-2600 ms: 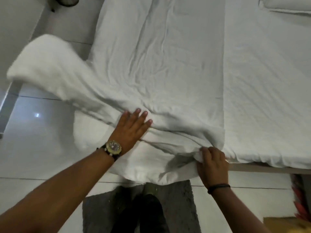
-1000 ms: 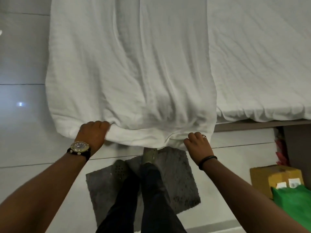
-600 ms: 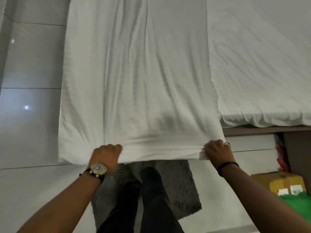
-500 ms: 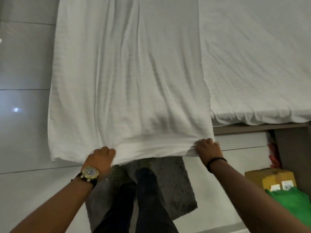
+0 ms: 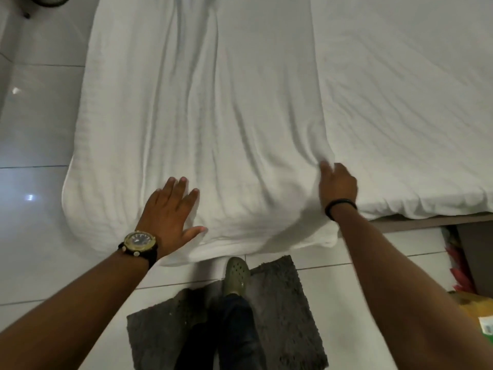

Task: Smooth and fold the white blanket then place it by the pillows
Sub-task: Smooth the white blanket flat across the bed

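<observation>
The white blanket lies as a long folded strip along the left part of the bed, its near end hanging over the bed's foot and its left edge over the side. My left hand, wearing a watch, rests flat on the blanket's near end with fingers spread. At the blanket's right edge my right hand lies with fingers extended, their tips partly hidden in the folds. No pillows are in view.
The bed's white sheet covers the right side, above a brown bed frame. A grey mat lies on the white tiled floor under my feet. A yellow box sits at the lower right. A dark object stands at top left.
Both hands have let go of the blanket's near edge. The blanket has dropped onto the bed, and my hands now lie on it, the left one flat.
</observation>
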